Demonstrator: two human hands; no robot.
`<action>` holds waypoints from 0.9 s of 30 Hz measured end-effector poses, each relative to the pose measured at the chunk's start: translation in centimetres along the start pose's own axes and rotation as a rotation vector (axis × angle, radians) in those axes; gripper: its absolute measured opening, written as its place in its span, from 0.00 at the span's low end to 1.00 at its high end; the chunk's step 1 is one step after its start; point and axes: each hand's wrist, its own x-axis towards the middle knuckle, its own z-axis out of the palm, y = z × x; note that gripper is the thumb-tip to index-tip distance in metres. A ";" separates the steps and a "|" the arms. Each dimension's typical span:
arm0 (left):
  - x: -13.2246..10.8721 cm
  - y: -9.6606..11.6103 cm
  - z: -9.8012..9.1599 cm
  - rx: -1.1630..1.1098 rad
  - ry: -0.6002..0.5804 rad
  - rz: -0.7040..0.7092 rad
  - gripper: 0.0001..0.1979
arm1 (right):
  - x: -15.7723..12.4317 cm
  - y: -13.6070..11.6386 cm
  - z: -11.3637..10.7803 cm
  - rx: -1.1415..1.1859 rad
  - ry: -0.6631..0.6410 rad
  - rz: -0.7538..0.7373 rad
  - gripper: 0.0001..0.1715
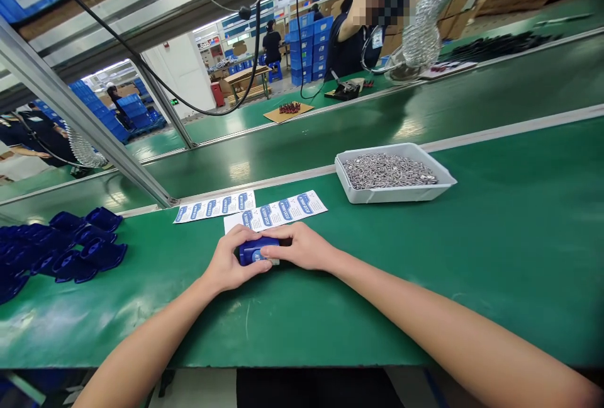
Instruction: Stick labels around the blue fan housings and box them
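A small dark blue plastic part [250, 248] with a blue-and-white label on its front is held between both hands, low over the green bench. My left hand [229, 261] wraps its left side, thumb along the front lower edge. My right hand [302, 247] grips the right side, with its thumb on the label and fingers over the top. The fingers hide much of the part. Just beyond the hands lie two label sheets, a nearer one [295, 208] and a farther one [214, 206], printed with blue-and-white stickers.
A white tray [396, 195] full of small metal pieces stands right of the sheets. Several dark blue plastic parts [89, 250] are grouped at the left. A metal post [108, 124] rises at the bench's back edge. Across the green belt [292, 147], a co-worker [352, 43] works near a foil duct [422, 30].
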 end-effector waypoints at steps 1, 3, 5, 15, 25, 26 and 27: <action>-0.1 0.0 0.1 -0.002 0.003 -0.004 0.24 | 0.0 0.0 0.1 -0.003 0.008 -0.013 0.29; -0.2 0.1 0.3 -0.006 0.024 -0.018 0.22 | 0.1 0.1 0.3 -0.024 0.017 -0.046 0.27; -0.3 0.3 0.6 -0.008 0.058 -0.035 0.19 | 0.1 0.0 0.4 -0.063 0.020 -0.080 0.28; 0.5 0.5 1.7 0.022 0.200 -0.142 0.14 | -0.5 0.0 0.2 -0.374 0.018 -0.143 0.31; -0.1 -0.8 2.1 -0.043 0.257 -0.132 0.31 | 0.0 0.2 3.5 -0.707 0.238 -0.222 0.30; -0.2 -0.9 2.1 -0.051 0.259 -0.143 0.32 | 0.1 0.1 3.5 -0.731 0.241 -0.234 0.30; -0.3 -0.9 2.2 -0.059 0.261 -0.155 0.32 | 0.1 0.1 3.5 -0.753 0.244 -0.241 0.30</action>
